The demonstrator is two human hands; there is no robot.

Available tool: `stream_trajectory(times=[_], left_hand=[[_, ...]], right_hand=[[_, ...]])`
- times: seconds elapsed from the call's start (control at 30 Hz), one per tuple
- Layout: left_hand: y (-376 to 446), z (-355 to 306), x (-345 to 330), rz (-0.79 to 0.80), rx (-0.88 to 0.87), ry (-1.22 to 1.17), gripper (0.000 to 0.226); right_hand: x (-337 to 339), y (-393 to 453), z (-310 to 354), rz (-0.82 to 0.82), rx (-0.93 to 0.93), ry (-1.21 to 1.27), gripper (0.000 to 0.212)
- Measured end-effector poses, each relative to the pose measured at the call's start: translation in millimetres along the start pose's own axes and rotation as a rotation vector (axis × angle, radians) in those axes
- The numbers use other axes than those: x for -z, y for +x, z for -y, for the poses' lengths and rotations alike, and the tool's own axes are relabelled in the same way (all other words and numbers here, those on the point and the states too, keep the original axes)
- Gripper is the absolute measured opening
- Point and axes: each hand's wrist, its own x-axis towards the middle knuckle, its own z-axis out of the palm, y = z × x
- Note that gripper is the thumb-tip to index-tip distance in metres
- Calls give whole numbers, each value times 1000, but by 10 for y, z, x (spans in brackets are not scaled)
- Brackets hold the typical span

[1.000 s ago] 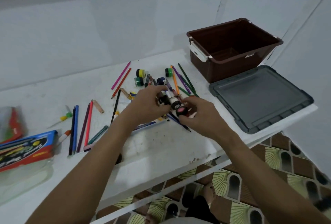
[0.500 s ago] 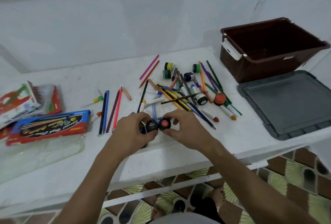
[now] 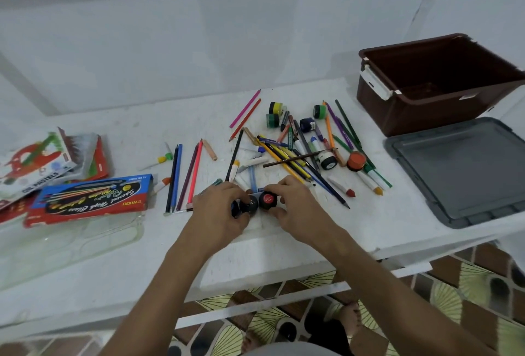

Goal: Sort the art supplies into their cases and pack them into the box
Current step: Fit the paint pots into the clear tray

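While most of the supplies lie loose across the white table (image 3: 369,225), we gather small paint pots at its near edge: our left hand (image 3: 218,213) is curled around a black-lidded pot (image 3: 248,204) and our right hand (image 3: 295,207) pinches a red-lidded pot (image 3: 268,200), the two lids touching — brought together, we judge, so the pots can go into one case as a set. At one o'clock from our hands sits the tangled heap of pencils and markers (image 3: 301,153), with more pots — a white-bodied one (image 3: 327,160) and an orange-lidded one (image 3: 356,160) — lying on their sides among it. At ten o'clock, four pencils (image 3: 183,176) lie side by side, apparently already grouped. At nine o'clock wait the blue-and-red pencil case (image 3: 91,199), the oil pastel pack (image 3: 34,168) and a clear tray (image 3: 56,242). At two o'clock the brown box (image 3: 426,111) stands open, nothing of the supplies visible inside, its grey lid (image 3: 460,171) flat beside it — packing looks barely begun.
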Motion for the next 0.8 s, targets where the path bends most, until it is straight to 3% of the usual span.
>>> stream_trajectory(times=[0.43, 0.8], left_hand=[[-35, 25, -29, -62, -29, -5, 19], [-8, 2, 32, -5, -20, 49, 16]], right_hand=[[2, -8, -15, -14, 56, 4, 40], [-86, -35, -28, -97, 39, 13, 38]])
